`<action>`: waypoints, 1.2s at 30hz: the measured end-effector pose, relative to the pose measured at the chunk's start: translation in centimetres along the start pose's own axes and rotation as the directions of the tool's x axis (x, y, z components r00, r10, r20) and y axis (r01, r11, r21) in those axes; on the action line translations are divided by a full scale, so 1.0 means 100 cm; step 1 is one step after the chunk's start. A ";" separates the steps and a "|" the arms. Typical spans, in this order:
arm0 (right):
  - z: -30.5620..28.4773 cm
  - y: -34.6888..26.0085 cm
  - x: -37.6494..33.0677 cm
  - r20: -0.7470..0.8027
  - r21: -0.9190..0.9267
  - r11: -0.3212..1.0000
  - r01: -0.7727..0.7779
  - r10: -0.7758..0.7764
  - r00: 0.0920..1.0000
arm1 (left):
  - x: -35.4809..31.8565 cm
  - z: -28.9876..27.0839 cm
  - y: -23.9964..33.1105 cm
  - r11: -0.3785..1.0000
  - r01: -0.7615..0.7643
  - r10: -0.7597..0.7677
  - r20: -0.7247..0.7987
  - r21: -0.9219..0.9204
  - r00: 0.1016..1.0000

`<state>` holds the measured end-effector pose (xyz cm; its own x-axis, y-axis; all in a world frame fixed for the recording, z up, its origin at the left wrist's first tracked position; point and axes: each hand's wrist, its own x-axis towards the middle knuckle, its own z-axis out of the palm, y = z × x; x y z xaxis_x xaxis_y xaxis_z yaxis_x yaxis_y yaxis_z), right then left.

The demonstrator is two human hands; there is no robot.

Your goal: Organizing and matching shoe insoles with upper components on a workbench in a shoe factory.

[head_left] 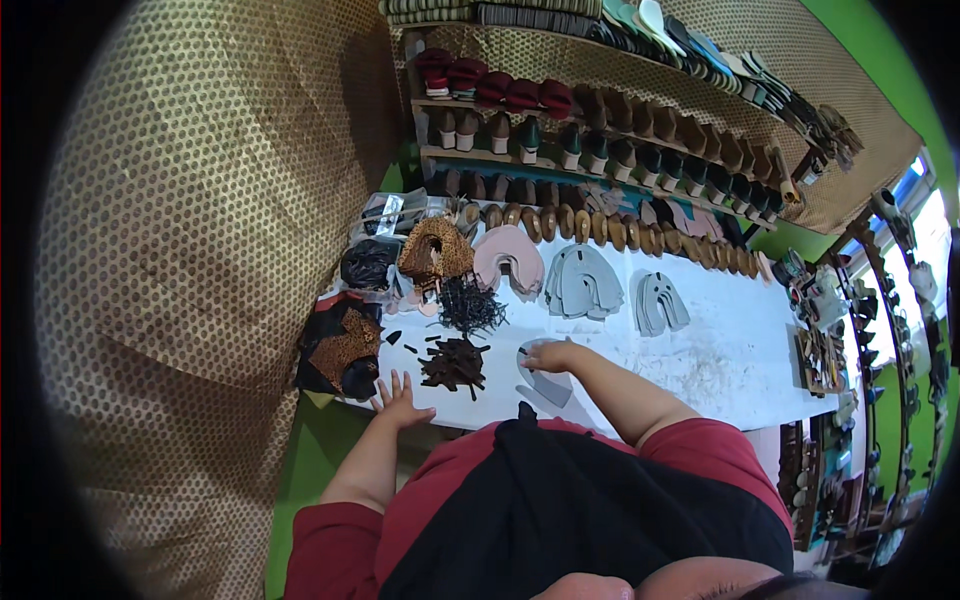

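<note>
My left hand [400, 404] rests with spread fingers at the near edge of the white-covered table, holding nothing. Beside it lies a heap of short dark brown strips [455, 366]. My right hand [546, 356] is over a grey horseshoe-shaped shoe-upper piece [548, 391] lying flat, its fingers closed at a small dark strip [523, 351] on the piece's upper part. Farther back are two stacks of similar grey pieces [583, 284] [660, 304], with small dark marks near their tops. A pink stack [508, 261] and leopard-print pieces [436, 250] lie to their left.
Thin black strips [471, 306] are heaped behind the brown ones. A black bag [369, 264] and dark and leopard-print material [345, 350] sit at left. Shoe forms [620, 234] line the table's back, under shelves [600, 155] of shoes. A tool rack [820, 360] stands at right.
</note>
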<state>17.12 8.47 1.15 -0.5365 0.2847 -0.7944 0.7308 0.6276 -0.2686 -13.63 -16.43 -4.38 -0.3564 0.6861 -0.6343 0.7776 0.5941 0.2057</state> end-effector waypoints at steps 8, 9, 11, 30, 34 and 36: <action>0.010 0.075 0.051 -0.062 0.213 0.912 0.350 -0.345 0.936 | -0.002 -0.014 0.019 0.996 0.010 -0.009 -0.005 0.093 1.000; 0.028 0.082 0.045 -0.066 0.215 0.911 0.351 -0.345 0.936 | -0.001 -0.015 0.021 0.996 0.004 -0.004 0.003 0.091 1.000; 0.008 0.009 -0.001 -0.094 -0.093 0.990 0.111 -0.119 0.988 | -0.003 -0.002 0.006 0.997 0.034 -0.035 0.020 0.068 0.999; 0.036 0.011 0.001 -0.226 -0.065 0.998 0.020 -0.034 0.974 | -0.006 -0.007 0.018 0.999 0.043 -0.042 -0.019 0.028 0.999; 0.025 0.036 0.011 -0.179 -0.081 0.995 0.057 -0.071 0.981 | -0.006 -0.008 0.020 0.996 0.083 -0.083 0.008 0.031 0.996; 0.000 0.043 0.015 -0.001 0.084 0.995 0.053 -0.053 0.999 | -0.006 -0.014 0.025 0.996 0.082 -0.082 0.012 0.037 0.997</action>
<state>19.42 11.60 -1.24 -0.5748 0.2513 -0.7787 0.7340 0.5789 -0.3550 -12.15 -14.78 -2.43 -0.4131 0.6300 -0.6577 0.7643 0.6325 0.1258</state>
